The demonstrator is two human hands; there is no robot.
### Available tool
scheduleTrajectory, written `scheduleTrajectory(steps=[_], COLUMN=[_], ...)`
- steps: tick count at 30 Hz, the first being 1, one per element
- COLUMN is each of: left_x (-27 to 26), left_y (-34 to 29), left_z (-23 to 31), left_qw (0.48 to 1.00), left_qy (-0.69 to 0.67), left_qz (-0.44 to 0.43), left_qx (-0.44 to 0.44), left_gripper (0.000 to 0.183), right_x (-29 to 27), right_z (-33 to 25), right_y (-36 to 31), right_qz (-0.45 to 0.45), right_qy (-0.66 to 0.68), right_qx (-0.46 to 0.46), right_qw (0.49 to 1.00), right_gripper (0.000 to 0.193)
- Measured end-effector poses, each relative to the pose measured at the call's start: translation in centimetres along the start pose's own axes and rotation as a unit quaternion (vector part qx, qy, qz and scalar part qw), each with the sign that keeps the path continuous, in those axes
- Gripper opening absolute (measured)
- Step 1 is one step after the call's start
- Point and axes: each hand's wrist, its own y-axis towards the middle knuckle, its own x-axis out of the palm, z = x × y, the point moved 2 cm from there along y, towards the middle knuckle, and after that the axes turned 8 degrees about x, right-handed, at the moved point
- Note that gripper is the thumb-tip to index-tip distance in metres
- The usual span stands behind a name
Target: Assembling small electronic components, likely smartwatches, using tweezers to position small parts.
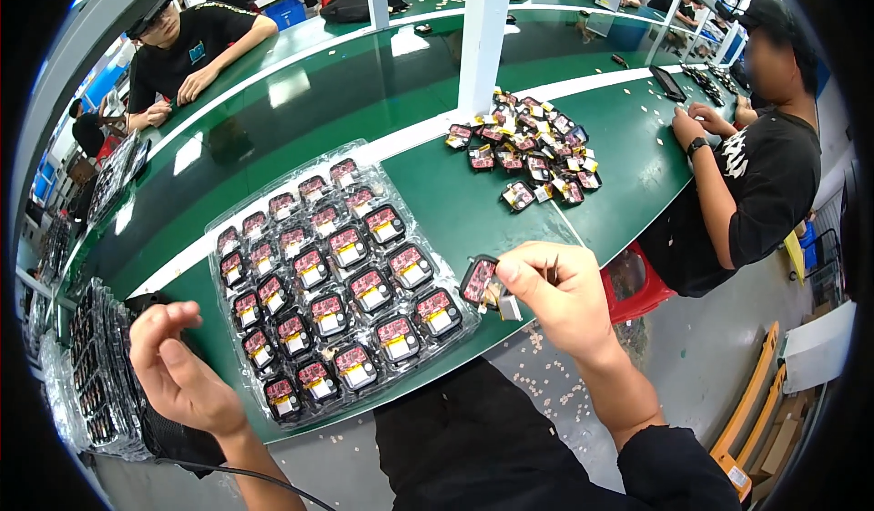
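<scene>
My right hand (pixel 569 301) pinches a small black-cased electronic unit (pixel 479 281) between thumb and fingers, past the tray's right edge. Its red circuit board faces up, and a pale piece hangs at its lower side. A thin dark pointed tip, which I cannot make out fully, sticks up by my fingers. My left hand (pixel 187 365) is raised at the tray's left side, fingers loosely bent and apart, holding nothing. Between my hands lies a clear plastic tray (pixel 435 345) filled with rows of similar units (pixel 368 290), showing red boards and silver-and-yellow batteries.
A loose heap of similar units (pixel 533 151) lies on the green table (pixel 455 210) beyond my right hand. Stacked filled trays (pixel 100 374) stand at far left. A white post (pixel 485 46) rises behind the heap. Co-workers sit across and at right; a red stool (pixel 633 288) stands there.
</scene>
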Motion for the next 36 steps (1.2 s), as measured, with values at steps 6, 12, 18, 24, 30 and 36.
scheduleTrajectory(steps=[6,12,18,24,30,36], left_x=[3.8,6.0,6.1,6.3,5.7,5.4], left_y=[-3.1,-5.4,-9.0,-10.2,-10.7,-10.6], left_z=[6.9,10.3,10.1,10.0,9.9,10.2], left_qw=[0.974,0.919,0.888,0.823,0.751,0.739], left_qy=[-0.117,-0.218,-0.345,-0.433,-0.482,-0.471], left_qz=[-0.184,-0.293,-0.167,-0.076,-0.069,-0.073], left_qx=[-0.064,-0.150,-0.255,-0.358,-0.446,-0.476], left_gripper=[0.034,0.071,0.064,0.068,0.078,0.058], right_x=[2.1,4.1,4.7,5.9,6.0,6.2], right_z=[-0.5,-1.5,-1.2,-0.9,-1.0,-0.3], right_y=[-2.8,-4.2,-5.3,-6.1,-6.2,-6.2], right_qz=[-0.103,-0.207,-0.134,-0.107,-0.117,-0.104], right_qy=[0.030,0.043,-0.046,-0.119,-0.177,-0.207], right_qx=[-0.011,0.009,-0.013,-0.214,-0.242,-0.269], right_qw=[0.994,0.977,0.990,0.964,0.947,0.935], right_gripper=[0.018,0.012,0.033,0.026,0.021,0.026])
